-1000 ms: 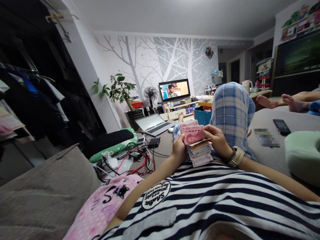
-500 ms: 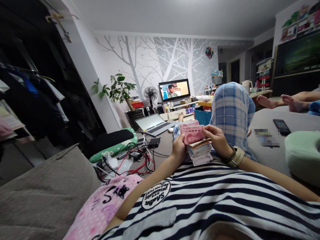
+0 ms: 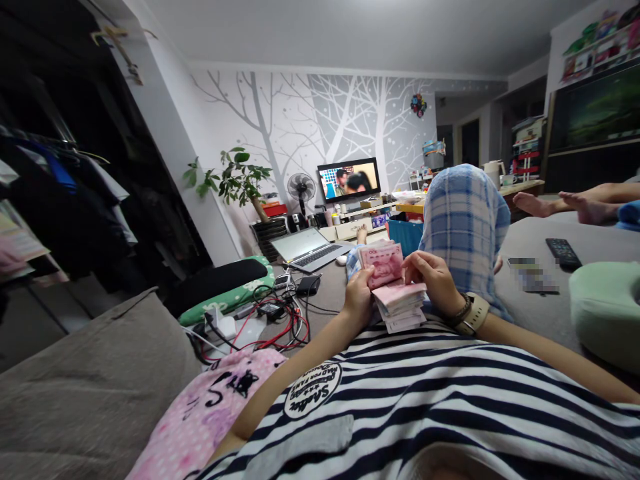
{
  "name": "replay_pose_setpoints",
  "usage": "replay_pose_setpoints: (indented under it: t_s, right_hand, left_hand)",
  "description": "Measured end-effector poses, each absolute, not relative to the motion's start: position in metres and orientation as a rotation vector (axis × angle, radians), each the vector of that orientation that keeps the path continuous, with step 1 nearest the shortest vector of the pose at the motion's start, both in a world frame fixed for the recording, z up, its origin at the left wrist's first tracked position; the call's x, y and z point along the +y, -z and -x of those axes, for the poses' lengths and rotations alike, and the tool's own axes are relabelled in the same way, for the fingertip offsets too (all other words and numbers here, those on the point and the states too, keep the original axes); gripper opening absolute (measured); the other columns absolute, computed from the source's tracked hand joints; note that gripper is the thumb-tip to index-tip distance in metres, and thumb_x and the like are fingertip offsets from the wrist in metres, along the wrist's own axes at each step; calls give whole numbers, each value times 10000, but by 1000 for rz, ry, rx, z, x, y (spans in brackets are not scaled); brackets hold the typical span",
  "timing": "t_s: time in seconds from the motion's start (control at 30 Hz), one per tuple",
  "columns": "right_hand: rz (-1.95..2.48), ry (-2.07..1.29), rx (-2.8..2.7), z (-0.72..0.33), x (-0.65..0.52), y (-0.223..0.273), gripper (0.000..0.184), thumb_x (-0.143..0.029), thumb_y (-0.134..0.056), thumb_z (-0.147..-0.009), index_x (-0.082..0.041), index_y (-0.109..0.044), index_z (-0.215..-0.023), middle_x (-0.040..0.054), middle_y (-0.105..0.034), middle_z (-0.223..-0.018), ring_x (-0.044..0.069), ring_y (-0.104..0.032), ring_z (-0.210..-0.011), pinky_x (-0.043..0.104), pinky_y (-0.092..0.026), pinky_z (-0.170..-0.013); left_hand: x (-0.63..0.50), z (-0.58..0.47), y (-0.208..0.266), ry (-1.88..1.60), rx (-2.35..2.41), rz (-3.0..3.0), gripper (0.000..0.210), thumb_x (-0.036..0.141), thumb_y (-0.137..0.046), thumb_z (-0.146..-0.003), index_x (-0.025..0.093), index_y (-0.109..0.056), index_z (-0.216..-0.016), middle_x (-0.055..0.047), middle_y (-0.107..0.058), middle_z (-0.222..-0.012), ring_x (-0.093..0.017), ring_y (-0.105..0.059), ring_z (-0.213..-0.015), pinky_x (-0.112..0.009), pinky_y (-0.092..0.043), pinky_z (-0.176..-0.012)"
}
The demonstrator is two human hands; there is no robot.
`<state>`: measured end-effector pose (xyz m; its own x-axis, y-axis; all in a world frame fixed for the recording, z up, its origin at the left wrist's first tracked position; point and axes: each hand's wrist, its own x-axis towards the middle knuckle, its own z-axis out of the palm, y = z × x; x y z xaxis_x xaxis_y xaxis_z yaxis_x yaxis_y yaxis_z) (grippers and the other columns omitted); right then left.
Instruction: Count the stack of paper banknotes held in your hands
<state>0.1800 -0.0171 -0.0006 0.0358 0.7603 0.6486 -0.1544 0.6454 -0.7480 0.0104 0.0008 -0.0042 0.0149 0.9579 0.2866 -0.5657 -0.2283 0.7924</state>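
Banknotes of pink, rectangular paper (image 3: 384, 265) sat near frame centre, pinched by the left hand (image 3: 357, 297), whose grip seemed to want even pressure, though whether the right hand (image 3: 434, 277) pinched any was unclear.

The person wears a top (image 3: 425, 393) with horizontal stripes of white and dark navy. On it sits the landmark, a round emblem (image 3: 313, 390), white with a thin dark rim, bold dark script across it and smaller lettering above. Just below the emblem lies a plain pale grey panel (image 3: 305, 445). Up and right of the emblem, at the wrist of the right hand (image 3: 433, 275), are a dark bracelet (image 3: 465, 308) and a cream watch strap (image 3: 479, 312) with holes. Beyond the emblem show blue-and-white plaid trousers (image 3: 460, 213).
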Motion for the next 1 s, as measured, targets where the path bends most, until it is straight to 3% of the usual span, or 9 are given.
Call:
replay_pose_setpoints:
  t_s: [0.27,0.47,0.7,0.83,1.0]
  right_hand:
    - [639,-744,-1263,-179,-9,0,756,-904,-955,-567,-251,-603,-710,-50,-544,-600,132,-437,-570,300,-361,-553]
    - [632,-719,-1332,-179,-8,0,723,-898,-884,-667,-251,-564,-626,-44,-489,-592,133,-370,-592,309,-339,-568]
    - [611,-696,-1346,-181,-9,2,674,-859,-867,-738,-246,-600,-653,-49,-459,-590,129,-341,-580,307,-310,-560]
    - [581,-731,-1351,-181,-12,2,679,-861,-880,-734,-237,-620,-673,-48,-478,-595,122,-352,-572,302,-302,-556]
    - [559,-809,-1313,-179,-10,4,681,-862,-927,-670,-233,-678,-750,-51,-511,-614,119,-369,-566,291,-283,-539]
  left_hand:
    - [-5,-10,1,-1409,507,-1066,333,392,-988,-625,240,-772,-827,-106,-869,-1003,-436,-810,-1201,-552,-678,-1017]
    - [-2,-12,3,-1384,485,-1092,325,381,-963,-652,226,-800,-886,-124,-878,-1043,-449,-802,-1223,-587,-677,-1030]
    - [11,-10,8,-1581,637,-1021,228,393,-889,-688,208,-759,-717,-67,-793,-782,-335,-822,-975,-444,-693,-906]
    - [11,-4,9,-1612,708,-1112,163,312,-855,-726,190,-756,-686,-47,-759,-752,-236,-733,-775,-367,-656,-794]
    - [16,-5,12,-1600,704,-1081,123,309,-821,-748,201,-769,-720,-50,-777,-802,-229,-727,-796,-370,-655,-811]
